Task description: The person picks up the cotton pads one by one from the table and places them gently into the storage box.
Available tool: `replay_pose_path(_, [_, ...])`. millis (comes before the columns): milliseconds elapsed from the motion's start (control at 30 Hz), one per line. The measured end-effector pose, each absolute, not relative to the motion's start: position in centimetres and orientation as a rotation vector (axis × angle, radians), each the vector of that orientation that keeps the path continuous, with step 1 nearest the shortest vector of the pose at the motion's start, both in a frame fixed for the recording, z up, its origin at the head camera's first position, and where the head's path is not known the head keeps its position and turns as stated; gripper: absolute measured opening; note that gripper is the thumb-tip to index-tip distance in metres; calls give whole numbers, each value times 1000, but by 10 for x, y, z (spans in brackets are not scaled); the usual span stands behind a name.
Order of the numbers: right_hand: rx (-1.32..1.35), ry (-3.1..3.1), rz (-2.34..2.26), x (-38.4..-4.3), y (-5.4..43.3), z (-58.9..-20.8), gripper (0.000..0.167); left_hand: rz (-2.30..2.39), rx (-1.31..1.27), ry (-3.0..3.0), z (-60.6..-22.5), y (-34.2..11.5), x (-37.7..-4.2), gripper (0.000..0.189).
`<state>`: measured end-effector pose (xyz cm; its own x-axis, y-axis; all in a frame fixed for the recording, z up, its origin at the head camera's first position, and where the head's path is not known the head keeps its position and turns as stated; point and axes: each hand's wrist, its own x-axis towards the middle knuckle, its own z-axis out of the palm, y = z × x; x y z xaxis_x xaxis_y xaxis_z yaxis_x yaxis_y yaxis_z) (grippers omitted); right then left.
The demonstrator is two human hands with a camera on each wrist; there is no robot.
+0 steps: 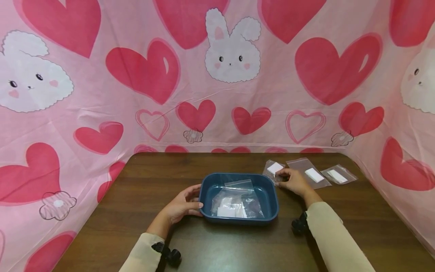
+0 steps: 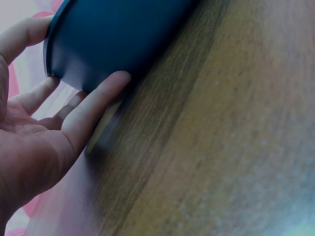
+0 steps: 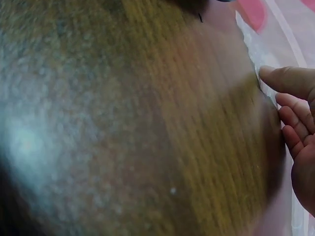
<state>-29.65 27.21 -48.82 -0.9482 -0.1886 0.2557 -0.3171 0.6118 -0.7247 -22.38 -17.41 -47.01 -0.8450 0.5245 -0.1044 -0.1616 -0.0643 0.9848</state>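
A dark blue plastic bin (image 1: 239,221) stands on the table with clear zip bags (image 1: 234,200) in it, white pieces inside them. My left hand (image 1: 181,206) rests against the bin's left end, thumb and fingers spread along the outside. The left wrist view shows its fingertips touching the bin wall (image 2: 113,39). Beyond the bin's right end, my right hand (image 1: 295,183) pinches the near edge of a small clear zip bag (image 1: 274,168) holding a white block. In the right wrist view, the thumb lies on the bag's plastic edge (image 3: 248,44); the fingertips are partly hidden.
Two more clear zip bags, a larger one (image 1: 300,165) and a smaller one (image 1: 350,175), lie right of my right hand, each with a white piece. The brown wooden table (image 1: 159,170) ends at a pink curtain (image 1: 217,147) printed with hearts and rabbits.
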Motion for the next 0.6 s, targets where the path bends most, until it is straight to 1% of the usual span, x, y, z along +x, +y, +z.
replay_pose_path(400, [374, -2689, 1272, -294, 271, -486, 33, 1959, 394, 1752, -470, -174, -224, 69])
replay_pose_path(600, [364, -2705, 1213, -294, 271, -486, 19, 1961, 405, 1749, -471, -175, -224, 72])
